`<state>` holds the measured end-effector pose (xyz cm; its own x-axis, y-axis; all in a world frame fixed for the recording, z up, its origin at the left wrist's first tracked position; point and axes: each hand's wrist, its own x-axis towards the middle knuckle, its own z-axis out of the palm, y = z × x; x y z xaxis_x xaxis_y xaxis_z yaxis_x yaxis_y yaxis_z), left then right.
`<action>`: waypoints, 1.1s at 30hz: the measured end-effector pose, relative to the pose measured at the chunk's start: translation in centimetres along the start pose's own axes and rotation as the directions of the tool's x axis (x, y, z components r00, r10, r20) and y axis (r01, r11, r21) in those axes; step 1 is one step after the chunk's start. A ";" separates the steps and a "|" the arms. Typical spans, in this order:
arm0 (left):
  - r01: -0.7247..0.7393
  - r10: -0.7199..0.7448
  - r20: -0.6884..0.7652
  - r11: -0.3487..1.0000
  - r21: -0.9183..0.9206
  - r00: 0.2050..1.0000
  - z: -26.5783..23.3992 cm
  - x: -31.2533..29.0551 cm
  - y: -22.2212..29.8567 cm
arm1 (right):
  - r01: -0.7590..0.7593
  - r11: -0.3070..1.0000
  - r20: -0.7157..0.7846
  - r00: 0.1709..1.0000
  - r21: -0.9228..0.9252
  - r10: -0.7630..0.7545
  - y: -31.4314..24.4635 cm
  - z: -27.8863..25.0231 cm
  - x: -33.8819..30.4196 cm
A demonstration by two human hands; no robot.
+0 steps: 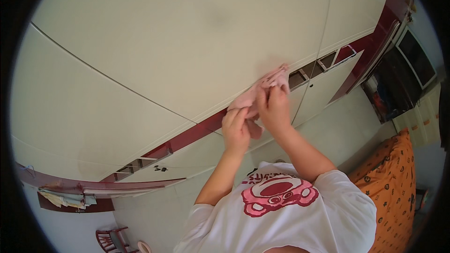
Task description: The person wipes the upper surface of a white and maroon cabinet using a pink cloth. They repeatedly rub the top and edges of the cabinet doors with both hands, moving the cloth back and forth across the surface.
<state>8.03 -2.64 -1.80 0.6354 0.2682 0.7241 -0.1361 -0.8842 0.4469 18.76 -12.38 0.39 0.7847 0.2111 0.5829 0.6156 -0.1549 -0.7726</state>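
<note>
Both your left hand [236,125] and your right hand [274,107] are on the pink cloth [248,99], and look at that slant! Its long axis climbs from lower left to upper right, close to the line of the dark red band [208,124] across the cream panels [187,51]. One end, bunched and narrow, points up and right beyond your right hand; the broader end sits at your left, and a loose flap hangs below, between your wrists. Left fingers curl over the lower edge, gripping it; right fingers pinch the gathered upper part. Whether the cloth touches the panels, you can't tell from up here. Just beyond its upper end come the framed recesses [311,71], and well off to your right, an orange patterned cover [386,192].
</note>
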 end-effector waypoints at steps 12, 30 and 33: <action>0.335 -0.368 -0.202 0.925 -0.180 0.908 -4.1 -5.5 -1.8 | 0.435 0.889 0.461 0.824 -0.142 -0.330 -4.6 4.3 -5.7; 0.519 -0.353 0.382 0.537 -0.665 0.854 4.2 -0.2 5.4 | -0.083 0.994 -0.127 0.989 -0.067 0.074 4.0 -4.0 3.1; 0.459 -0.333 0.317 0.694 -0.555 0.888 5.4 0.9 6.2 | -0.163 0.986 -0.212 0.965 -0.031 0.153 5.1 -4.4 4.1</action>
<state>11.83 -9.94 -1.18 0.8505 0.4116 0.3276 -0.2250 -0.2783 0.9338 25.44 -16.54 -0.06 0.8671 -0.0248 0.4975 0.4811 -0.2174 -0.8493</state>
